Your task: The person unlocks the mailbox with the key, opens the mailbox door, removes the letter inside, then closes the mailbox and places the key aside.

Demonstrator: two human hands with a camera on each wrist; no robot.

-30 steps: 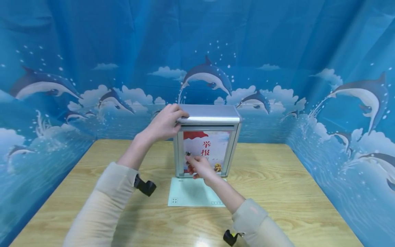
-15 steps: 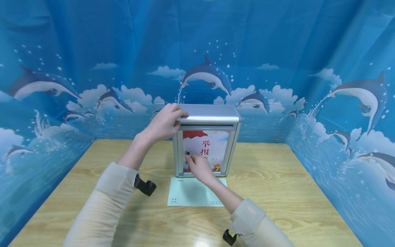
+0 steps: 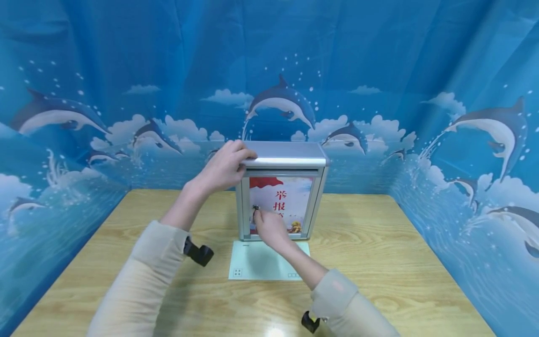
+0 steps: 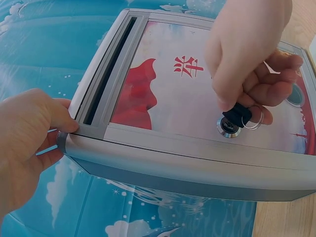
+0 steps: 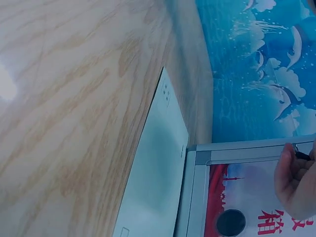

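Note:
A grey metal mailbox [image 3: 290,150] stands upright on the table, with a slot [image 4: 111,69] under its lid edge and red lettering on its front. My left hand [image 3: 223,168] grips its top left corner, with digits in front of and behind the edge in the left wrist view. On the front panel sits a round silver lock [image 4: 228,131]. A key [image 4: 236,114] with a black head and a wire ring [image 4: 253,118] stands at the lock. My right hand [image 3: 271,228] pinches the key's head between thumb and forefinger; the key's blade is hidden.
A pale green envelope [image 3: 257,262] lies flat on the wooden table [image 3: 379,262], right before the mailbox's base. A blue dolphin-print curtain [image 3: 189,56] closes off the back and both sides. Each wrist wears a black camera mount [image 3: 200,255].
My right hand has turned at the lock, its lower fingers now tucked out of sight in the head view, and its forearm has shifted slightly left. The left hand keeps its grip.

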